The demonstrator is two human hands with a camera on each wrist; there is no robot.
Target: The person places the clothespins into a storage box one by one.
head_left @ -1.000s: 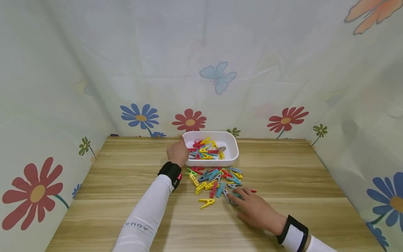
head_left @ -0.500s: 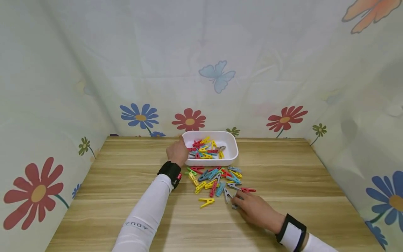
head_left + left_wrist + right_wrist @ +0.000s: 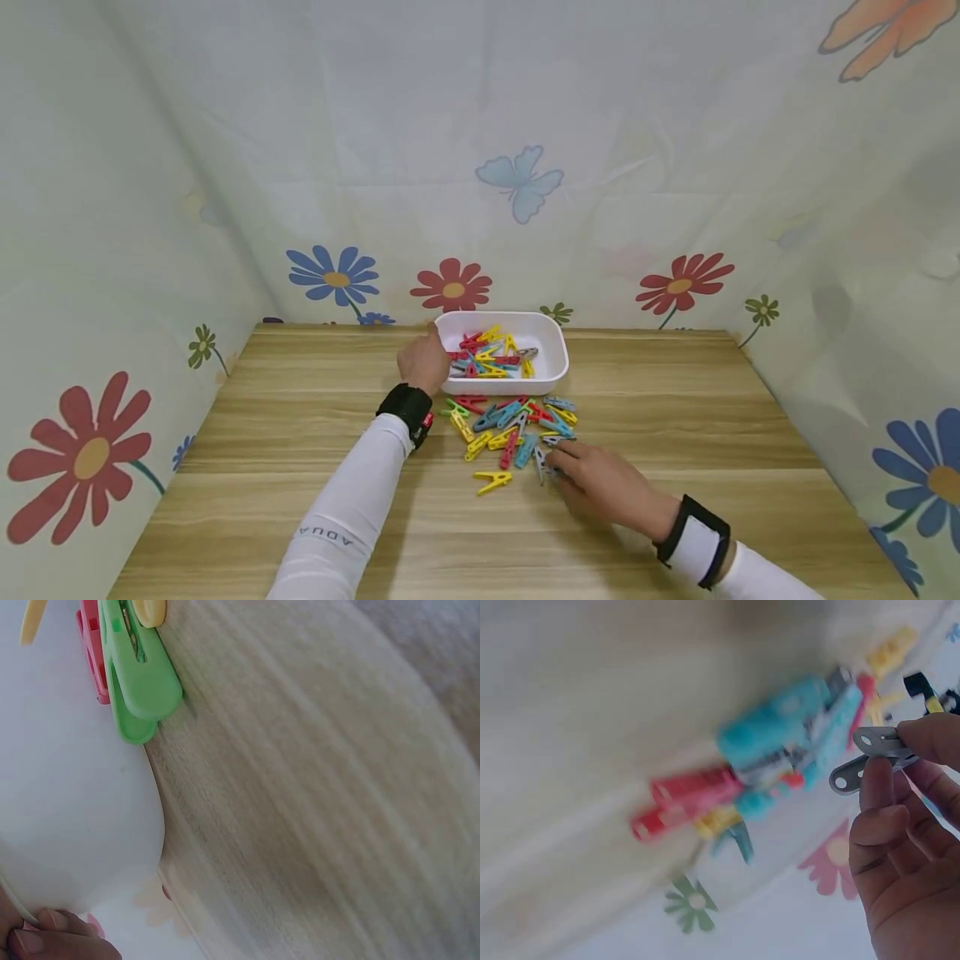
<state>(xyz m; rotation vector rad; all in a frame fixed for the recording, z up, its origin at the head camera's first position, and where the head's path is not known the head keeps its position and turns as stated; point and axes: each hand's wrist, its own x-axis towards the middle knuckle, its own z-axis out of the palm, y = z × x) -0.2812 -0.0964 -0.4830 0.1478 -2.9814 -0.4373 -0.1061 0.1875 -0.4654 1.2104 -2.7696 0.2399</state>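
Note:
At the back of the table, a white plastic tray (image 3: 557,354) holds several coloured clothespins. My left hand (image 3: 423,364) grips the tray's left rim; its fingertips (image 3: 56,941) curl over the edge in the left wrist view. In front of the tray lies a loose pile of clothespins (image 3: 510,425), red, yellow, blue, green and grey. At the pile's right front edge, my right hand (image 3: 600,483) pinches a grey clothespin (image 3: 847,778) between thumb and fingers, seen in the right wrist view. From the head, that clothespin is mostly hidden by the hand.
A single yellow clothespin (image 3: 492,482) lies apart at the pile's front. One green clothespin (image 3: 150,682) rests close against the tray's front side. A flowered curtain (image 3: 420,183) rises behind and at both sides of the wooden table (image 3: 315,350).
My right hand reached over the pile's right edge, drew back a little, and now pinches a grey clothespin slightly farther forward. A red clothespin there is now covered. My left hand stays put.

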